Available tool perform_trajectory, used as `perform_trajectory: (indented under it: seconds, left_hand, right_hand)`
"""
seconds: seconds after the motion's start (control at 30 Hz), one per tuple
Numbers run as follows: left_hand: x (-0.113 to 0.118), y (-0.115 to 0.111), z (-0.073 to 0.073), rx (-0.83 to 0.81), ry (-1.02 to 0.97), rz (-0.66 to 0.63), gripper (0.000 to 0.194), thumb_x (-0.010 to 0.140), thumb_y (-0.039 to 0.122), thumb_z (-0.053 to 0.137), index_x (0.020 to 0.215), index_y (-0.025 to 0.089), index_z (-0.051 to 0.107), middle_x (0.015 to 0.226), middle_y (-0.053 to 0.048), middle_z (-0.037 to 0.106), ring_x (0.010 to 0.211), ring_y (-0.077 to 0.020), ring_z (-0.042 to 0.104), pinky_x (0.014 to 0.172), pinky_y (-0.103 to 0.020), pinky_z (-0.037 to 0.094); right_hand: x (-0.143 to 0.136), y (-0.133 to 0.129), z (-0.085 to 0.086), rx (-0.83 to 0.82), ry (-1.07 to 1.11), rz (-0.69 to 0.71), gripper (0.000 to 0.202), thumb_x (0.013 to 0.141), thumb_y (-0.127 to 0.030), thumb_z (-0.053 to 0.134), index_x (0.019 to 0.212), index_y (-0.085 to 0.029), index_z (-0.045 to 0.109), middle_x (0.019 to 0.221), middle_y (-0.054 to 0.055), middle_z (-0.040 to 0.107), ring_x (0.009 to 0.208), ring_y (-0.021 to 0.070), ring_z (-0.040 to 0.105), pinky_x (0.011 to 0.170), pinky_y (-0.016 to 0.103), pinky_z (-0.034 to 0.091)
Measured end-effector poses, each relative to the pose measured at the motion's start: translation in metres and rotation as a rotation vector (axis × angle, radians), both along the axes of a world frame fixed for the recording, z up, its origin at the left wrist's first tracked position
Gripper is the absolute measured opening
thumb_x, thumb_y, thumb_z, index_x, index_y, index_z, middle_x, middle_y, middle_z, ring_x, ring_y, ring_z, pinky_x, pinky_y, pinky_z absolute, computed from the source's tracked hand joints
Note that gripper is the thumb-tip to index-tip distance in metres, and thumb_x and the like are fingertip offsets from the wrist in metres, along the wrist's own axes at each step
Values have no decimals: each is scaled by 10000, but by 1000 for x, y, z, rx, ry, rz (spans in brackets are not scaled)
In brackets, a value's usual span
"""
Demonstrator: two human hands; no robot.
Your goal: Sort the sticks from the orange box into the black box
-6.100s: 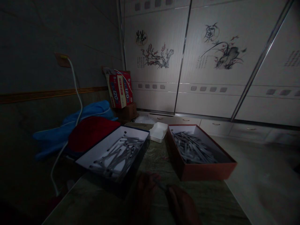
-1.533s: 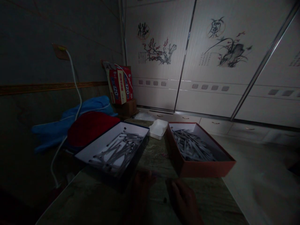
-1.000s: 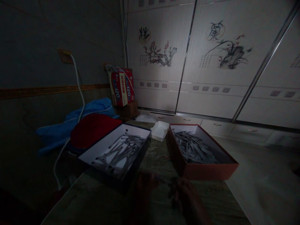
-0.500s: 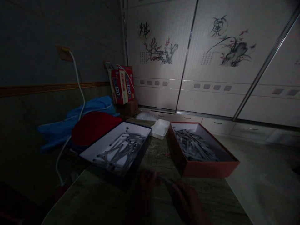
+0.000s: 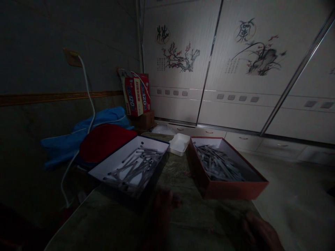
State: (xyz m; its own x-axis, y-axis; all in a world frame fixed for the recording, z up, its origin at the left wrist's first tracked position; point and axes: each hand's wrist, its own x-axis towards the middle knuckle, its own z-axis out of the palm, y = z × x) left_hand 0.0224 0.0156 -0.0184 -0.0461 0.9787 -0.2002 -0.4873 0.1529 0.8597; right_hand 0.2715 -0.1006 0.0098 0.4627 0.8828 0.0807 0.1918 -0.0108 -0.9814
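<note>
My left hand (image 5: 164, 202) is over the front middle of the table, its fingers curled together; darkness hides what they hold, if anything. Near the table's right front edge is my right hand (image 5: 259, 230), blurred and dim, its fingers hard to make out. A dark-edged box (image 5: 104, 167) with a white inside stands at the left and holds many thin grey sticks (image 5: 140, 167). To the right, an orange-red box (image 5: 235, 190) contains a dense pile of similar grey sticks (image 5: 218, 164). Between the boxes, farther back, sits a small white tray (image 5: 179, 143).
The stone-patterned table (image 5: 178, 174) carries the boxes. Beyond the left box lie a red item (image 5: 104, 143) and blue cloth (image 5: 112, 116). A white cable (image 5: 87, 90) hangs from a wall socket. Red cartons (image 5: 137, 96) stand near the sliding doors (image 5: 178, 42).
My right hand has moved right, away from my left hand. The thin stick that was between my hands no longer shows there. My left hand has stayed nearly in place.
</note>
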Motion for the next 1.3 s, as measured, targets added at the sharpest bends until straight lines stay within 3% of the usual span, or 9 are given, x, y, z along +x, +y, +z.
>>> perform_trajectory:
  seconds: [0.1,0.23,0.47,0.57,0.67,0.87,1.03,1.2,1.3]
  left_hand:
    - [2,-5,3,-14,20,-43,373,549,475,765,688,177,588,593,14,663,544,-152,634,531,-269,517]
    - [0,-13,9,102,160,-195,245,618,372,739,638,174,596,577,3,639,535,-154,615,514,-263,509]
    - [-2,-15,9,152,217,-260,158,692,307,672,627,192,585,628,-11,645,603,-180,637,571,-295,526]
    - [-1,-18,10,162,187,-342,148,700,316,673,669,187,607,656,-31,675,620,-192,647,581,-305,520]
    - [0,-22,12,107,100,-364,238,762,426,603,782,189,600,700,-34,689,594,-173,639,547,-290,499]
    - [3,-19,13,50,55,-397,365,712,521,631,739,167,546,612,-12,656,503,-131,596,473,-250,448]
    - [3,-19,8,52,9,-421,351,718,500,635,750,166,528,612,-13,662,474,-119,588,458,-241,437]
    - [5,-14,-1,32,-50,-430,385,674,508,675,754,167,516,592,-16,670,448,-119,586,429,-230,430]
    - [7,-17,-3,54,-54,-432,398,647,511,695,751,177,503,593,-23,678,439,-125,585,427,-236,437]
  right_hand:
    - [-14,12,1,-17,-73,-29,433,741,-619,532,604,-225,648,564,43,653,511,204,610,452,273,482]
    - [-74,34,1,29,-272,-57,458,803,-593,470,798,-188,682,775,79,714,695,234,655,580,276,498]
    - [-125,43,-12,145,-453,10,406,864,-524,431,714,-210,640,612,47,655,541,182,617,525,245,456]
    - [-121,41,-9,187,-509,66,369,867,-489,456,739,-202,649,633,55,665,550,182,629,535,239,477]
    - [-101,47,15,210,-547,11,389,915,-445,368,760,-196,624,636,41,655,546,163,617,514,222,467]
    - [-7,101,79,115,-1014,-396,429,914,-407,294,698,-175,583,549,42,584,488,168,550,477,250,354]
    - [48,132,87,-37,-1127,-467,369,881,-333,367,776,-127,653,616,125,635,527,224,565,485,293,301]
    - [44,118,86,-76,-1220,-455,419,866,-420,380,918,-127,674,810,176,661,671,290,607,530,331,375]
    - [11,95,83,201,-1183,-454,397,872,-413,366,897,-136,650,865,159,664,804,292,614,666,355,440]
